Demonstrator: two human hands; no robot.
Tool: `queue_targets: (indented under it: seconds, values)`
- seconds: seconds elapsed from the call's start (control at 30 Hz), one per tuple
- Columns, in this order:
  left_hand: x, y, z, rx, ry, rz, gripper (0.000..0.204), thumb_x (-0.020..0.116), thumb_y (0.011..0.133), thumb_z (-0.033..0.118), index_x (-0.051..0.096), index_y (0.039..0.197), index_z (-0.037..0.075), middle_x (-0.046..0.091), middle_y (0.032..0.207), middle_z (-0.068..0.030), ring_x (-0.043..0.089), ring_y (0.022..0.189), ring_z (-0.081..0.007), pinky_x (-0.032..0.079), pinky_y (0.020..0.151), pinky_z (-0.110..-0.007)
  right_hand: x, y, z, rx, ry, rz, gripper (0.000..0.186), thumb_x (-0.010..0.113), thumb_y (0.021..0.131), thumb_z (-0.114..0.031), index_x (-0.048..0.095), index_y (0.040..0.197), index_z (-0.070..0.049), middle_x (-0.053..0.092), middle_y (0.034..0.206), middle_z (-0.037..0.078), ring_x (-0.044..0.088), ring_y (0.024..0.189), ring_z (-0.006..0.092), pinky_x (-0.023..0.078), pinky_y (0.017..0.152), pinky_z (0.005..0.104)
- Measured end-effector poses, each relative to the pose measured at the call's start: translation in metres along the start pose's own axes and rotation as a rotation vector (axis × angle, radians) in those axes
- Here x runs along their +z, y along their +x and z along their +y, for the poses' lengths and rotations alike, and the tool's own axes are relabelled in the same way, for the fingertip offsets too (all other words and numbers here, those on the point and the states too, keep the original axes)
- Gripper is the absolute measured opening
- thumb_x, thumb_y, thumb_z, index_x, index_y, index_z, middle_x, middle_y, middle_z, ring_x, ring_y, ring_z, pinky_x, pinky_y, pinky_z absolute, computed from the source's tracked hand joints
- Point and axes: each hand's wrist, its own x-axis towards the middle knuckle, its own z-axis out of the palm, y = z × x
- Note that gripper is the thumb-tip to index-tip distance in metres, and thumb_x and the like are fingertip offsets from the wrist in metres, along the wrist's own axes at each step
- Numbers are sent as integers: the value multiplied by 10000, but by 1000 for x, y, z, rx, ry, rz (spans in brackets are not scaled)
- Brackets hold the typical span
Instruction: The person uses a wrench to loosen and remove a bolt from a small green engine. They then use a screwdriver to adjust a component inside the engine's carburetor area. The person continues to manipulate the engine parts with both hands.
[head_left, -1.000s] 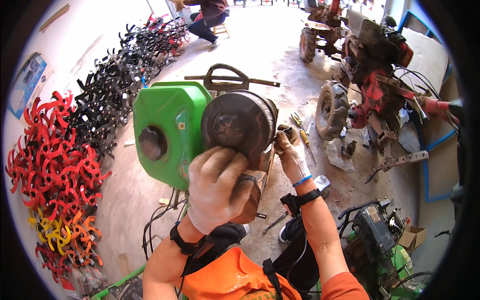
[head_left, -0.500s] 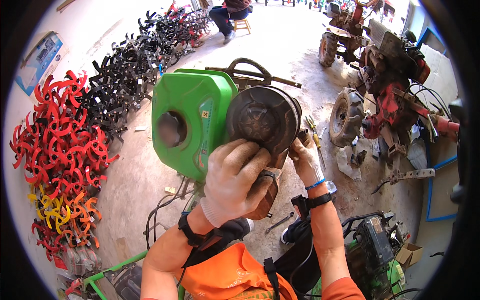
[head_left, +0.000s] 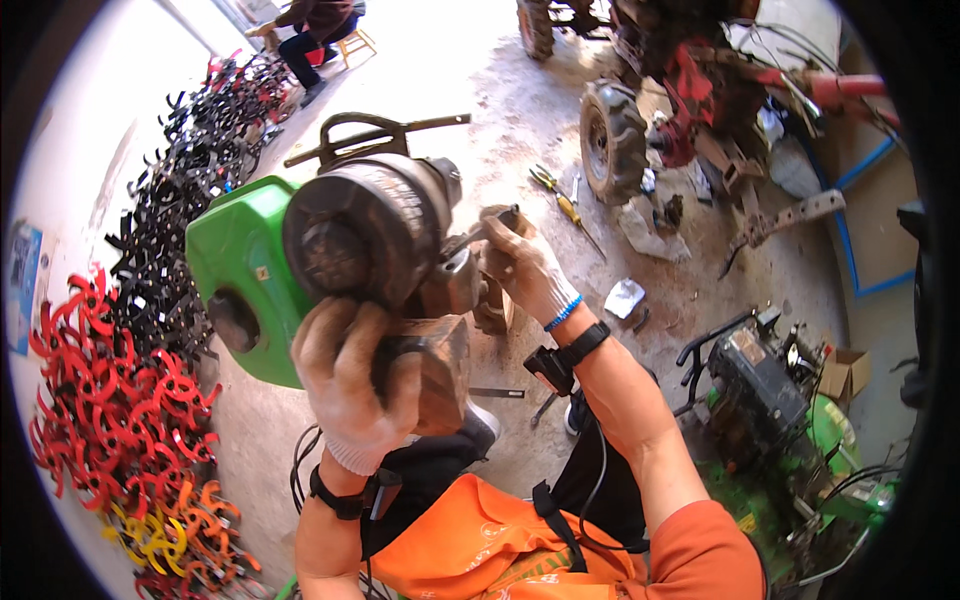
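Observation:
A small engine with a green fuel tank [head_left: 245, 270] and a black round air cleaner [head_left: 360, 235] stands in front of me. My left hand [head_left: 350, 375], in a soiled white work glove, closes round the brown box-shaped metal part [head_left: 440, 370] just under the air cleaner. On the engine's right side my gloved right hand [head_left: 515, 260] has its fingers closed on a metal rod-like tool [head_left: 472, 240]. A dark hollow end sticks out above the fingers, and the other end points at the engine. Where exactly the tool meets the engine I cannot tell.
Heaps of red tiller blades [head_left: 130, 400] and black tiller blades [head_left: 190, 190] lie along the left wall. Pliers [head_left: 545, 180] and a yellow-handled screwdriver [head_left: 575, 220] lie on the floor. A red machine with a tyre [head_left: 612, 140] stands right; another engine [head_left: 750, 375] sits lower right. A person [head_left: 320, 40] sits behind.
My view has swung right and the engine appears tilted, showing more of its right side. My right hand now shows the rod-like tool more plainly; my left hand stays on the box-shaped part.

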Motion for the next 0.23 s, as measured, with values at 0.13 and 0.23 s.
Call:
queue_targets:
  seconds: [0.13, 0.23]
  values:
    - [-2, -9, -2, -26, 19, -58, 606, 801, 1158, 338, 657, 1635, -8, 590, 1659, -291, 610, 1514, -500, 518, 1273, -613, -1, -4, 5, -70, -63, -69, 306, 864, 1173, -283, 740, 1429, -167, 834, 1252, -21, 754, 980, 71, 547, 743, 237]
    - [-3, -12, -4, -41, 45, -76, 663, 807, 1174, 433, 646, 1664, 17, 568, 1694, -281, 597, 1544, -483, 479, 1328, -611, 11, -2, 8, -82, -28, -37, 366, 882, 1159, -305, 741, 1466, -163, 826, 1266, -49, 747, 1060, 63, 607, 840, 289]
